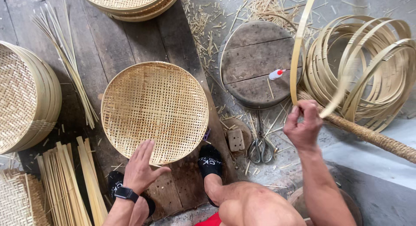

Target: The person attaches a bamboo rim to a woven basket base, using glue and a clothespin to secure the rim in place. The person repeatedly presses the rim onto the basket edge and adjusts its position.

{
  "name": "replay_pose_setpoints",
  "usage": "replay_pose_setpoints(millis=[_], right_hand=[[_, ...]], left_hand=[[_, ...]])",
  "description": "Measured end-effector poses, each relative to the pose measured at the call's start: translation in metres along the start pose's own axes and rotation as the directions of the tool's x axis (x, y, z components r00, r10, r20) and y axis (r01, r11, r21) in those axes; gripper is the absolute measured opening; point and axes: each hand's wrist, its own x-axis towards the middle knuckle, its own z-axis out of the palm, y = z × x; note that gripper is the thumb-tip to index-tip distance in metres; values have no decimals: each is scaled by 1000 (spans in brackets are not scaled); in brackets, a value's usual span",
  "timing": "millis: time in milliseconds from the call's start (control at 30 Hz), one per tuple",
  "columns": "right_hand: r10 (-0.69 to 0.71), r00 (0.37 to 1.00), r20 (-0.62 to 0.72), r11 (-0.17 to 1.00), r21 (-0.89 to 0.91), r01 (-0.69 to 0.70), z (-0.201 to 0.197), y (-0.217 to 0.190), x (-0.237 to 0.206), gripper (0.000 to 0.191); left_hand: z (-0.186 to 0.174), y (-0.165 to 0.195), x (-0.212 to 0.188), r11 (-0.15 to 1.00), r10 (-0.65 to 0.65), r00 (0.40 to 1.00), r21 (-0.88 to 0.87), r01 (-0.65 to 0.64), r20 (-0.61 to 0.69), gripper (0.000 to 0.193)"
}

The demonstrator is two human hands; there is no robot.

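Bare knee (255, 206) nearest the lens. Left hand (141, 165) was laid flat, fingers spread, on the woven tray (154, 111) (unrimmed as yet, judged). Right hand (303, 124) was clamped on a bamboo strip (299, 48) lifted beside the hoop pile (368, 65); scissors (260, 145) lay near

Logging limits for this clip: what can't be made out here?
Head view only:
- Pale bent bamboo strip in the right hand: its top is cut by the frame edge.
- Stacked round woven trays: cut by the top edge.
- Left hand covers part of the round woven bamboo tray rim.
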Motion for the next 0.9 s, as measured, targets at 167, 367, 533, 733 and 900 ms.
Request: replay_pose_setpoints(millis=[167,367,533,733,900], right_hand=[[-238,970,51,951,216,222,-8,-86,35,18],[-619,776,119,657,620,429,31,-212,77,25],[-617,787,11,609,639,469,24,-253,139,47],[-644,757,-109,667,405,626,18,-275,198,47],[-782,600,170,534,680,503,57,-294,209,36]], left_hand=[[-71,77,46,949,-15,987,-313,-36,-159,99],[-152,144,60,-12,-369,838,-900,-437,-402,52],[-224,116,32,397,-348,771,-828,-395,-534,37],[-238,80,23,735,-107,788,-582,-347,-606,18],[-211,67,42,840,-60,848,-486,-242,-527,23]])
